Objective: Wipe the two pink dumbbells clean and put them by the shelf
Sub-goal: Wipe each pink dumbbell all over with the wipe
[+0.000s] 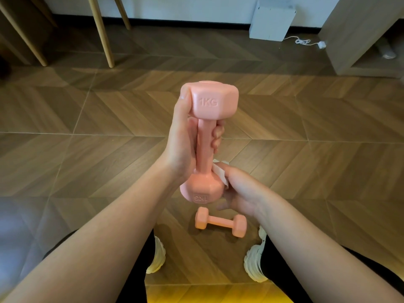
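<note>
1. A wooden floor (306, 119) laid in a chevron pattern fills most of the view, brown with thin pale seams between the panels.
2. A white wall (175, 5) with a dark skirting strip (196, 19) runs along the far edge.
3. A light wooden shelf unit (358, 29) stands at the far right, and a pale slipper (388, 52) lies in its low opening.
4. Slanted wooden furniture legs (102, 33) rest on the floor at the far left.
5. A white box (271, 20) leans against the wall beside the shelf unit.
6. The held dumbbell (213, 103), pink and marked 1KG, stands upright in the air in the middle of the view. The left hand (181, 145) has its fingers wrapped round the handle and its thumb up along the top head.
7. The right hand (242, 189) is at the lower head, its fingers pinching a white wipe (220, 173) against it.
8. The second dumbbell (220, 221) lies on its side on the floor, below the hands and between two white shoes (255, 265), well apart from the shelf unit.
9. A white cable (303, 42) trails over the floor from the box towards the shelf unit.
</note>
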`<state>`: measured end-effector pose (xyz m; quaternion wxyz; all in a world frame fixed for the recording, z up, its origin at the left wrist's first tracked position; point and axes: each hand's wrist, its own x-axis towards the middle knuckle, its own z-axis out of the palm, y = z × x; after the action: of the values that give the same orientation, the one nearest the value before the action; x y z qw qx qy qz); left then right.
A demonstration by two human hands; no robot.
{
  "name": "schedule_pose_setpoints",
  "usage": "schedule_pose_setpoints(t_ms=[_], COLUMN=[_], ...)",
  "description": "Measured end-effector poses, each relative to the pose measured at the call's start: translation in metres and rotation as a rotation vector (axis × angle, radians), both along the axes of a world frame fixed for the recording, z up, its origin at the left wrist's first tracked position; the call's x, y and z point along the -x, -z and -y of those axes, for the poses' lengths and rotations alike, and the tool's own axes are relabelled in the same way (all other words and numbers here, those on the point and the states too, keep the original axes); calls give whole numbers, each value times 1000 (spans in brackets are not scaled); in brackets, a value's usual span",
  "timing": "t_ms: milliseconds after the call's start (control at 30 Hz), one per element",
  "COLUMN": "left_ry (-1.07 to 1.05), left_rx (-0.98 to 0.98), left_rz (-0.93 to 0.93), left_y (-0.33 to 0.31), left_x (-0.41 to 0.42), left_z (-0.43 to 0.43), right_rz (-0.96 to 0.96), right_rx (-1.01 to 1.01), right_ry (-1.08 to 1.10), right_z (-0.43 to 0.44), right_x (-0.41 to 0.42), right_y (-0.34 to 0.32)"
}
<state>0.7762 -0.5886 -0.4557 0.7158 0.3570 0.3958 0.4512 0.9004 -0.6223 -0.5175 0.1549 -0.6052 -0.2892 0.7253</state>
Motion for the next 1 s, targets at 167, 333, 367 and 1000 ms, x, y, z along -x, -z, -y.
schedule_pose_setpoints(t_ms=[167, 333, 367, 1000], left_ry=[-9, -58, -91, -104], left_rx=[23, -15, -12, 51], left_rz=[75, -15, -67, -58], left_y=[1, 6, 8, 1], left_x=[7, 6, 5, 0], left_z=[-3, -6, -7, -3], right_rz=[-196, -43, -21, -12], right_rx=[18, -15, -25, -15], right_ry=[-62, 67, 93, 94], right_z=[1, 2, 3, 5], right_x=[-8, 2, 3, 5], right_y=[-7, 3, 4, 2])
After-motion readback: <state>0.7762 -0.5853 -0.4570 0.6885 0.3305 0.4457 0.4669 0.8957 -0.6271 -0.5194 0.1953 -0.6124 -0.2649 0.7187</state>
